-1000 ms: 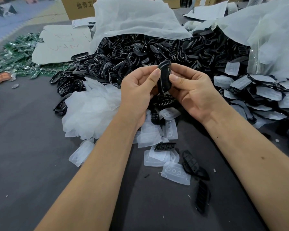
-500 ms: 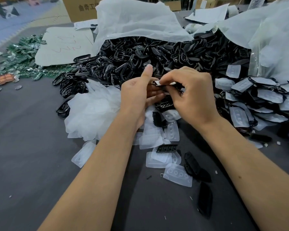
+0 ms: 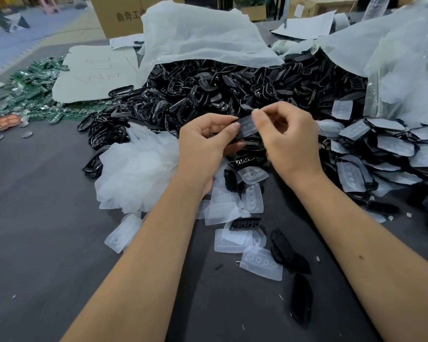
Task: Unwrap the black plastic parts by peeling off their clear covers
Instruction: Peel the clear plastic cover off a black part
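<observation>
Dark grey felt covers the table (image 3: 35, 218) in front of me; toward its far edge a white bag (image 3: 195, 38) spills a heap of black parts (image 3: 220, 92); still-covered parts (image 3: 393, 149) pile up at the right edge, and green circuit boards (image 3: 32, 95) lie at the far left. Above the table's middle my left hand (image 3: 205, 144) grips a black plastic part (image 3: 240, 138), fingers curled round it; my right hand (image 3: 289, 137) pinches its clear cover (image 3: 247, 125) between thumb and forefinger, the cover lifted partly off the part; peeled covers (image 3: 232, 213) lie on the felt just beneath my wrists.
</observation>
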